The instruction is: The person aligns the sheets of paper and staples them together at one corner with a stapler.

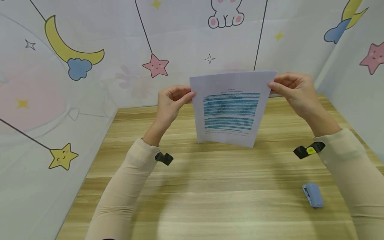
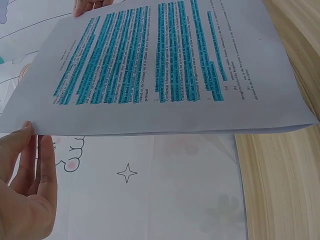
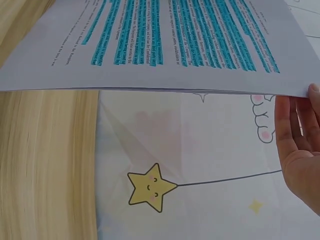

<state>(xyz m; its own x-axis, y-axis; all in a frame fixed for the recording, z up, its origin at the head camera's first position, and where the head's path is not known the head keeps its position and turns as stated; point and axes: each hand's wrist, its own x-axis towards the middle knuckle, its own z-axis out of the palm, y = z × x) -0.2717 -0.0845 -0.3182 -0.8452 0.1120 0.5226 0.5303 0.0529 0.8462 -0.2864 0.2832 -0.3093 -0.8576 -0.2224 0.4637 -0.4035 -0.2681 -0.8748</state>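
A thin stack of white paper sheets [image 1: 231, 83], printed with text highlighted in blue, stands upright between the two hands. My left hand [image 1: 171, 103] pinches its left edge near the top corner, thumb on the printed face and fingers behind. On the other side my right hand [image 1: 297, 95] pinches the right edge near the upper corner in the same way. The bottom edge of the sheets is down at the tabletop. In the left wrist view, layered edges of the paper [image 2: 150, 117] show along its side. The right wrist view shows the sheets [image 3: 150, 77] slightly parted along the edge.
On the right of the wooden table [image 1: 210, 193] lies a small blue stapler [image 1: 313, 195], near the right forearm. A white cloth backdrop [image 1: 186, 40] with printed stars and moons hangs behind the table and along its sides.
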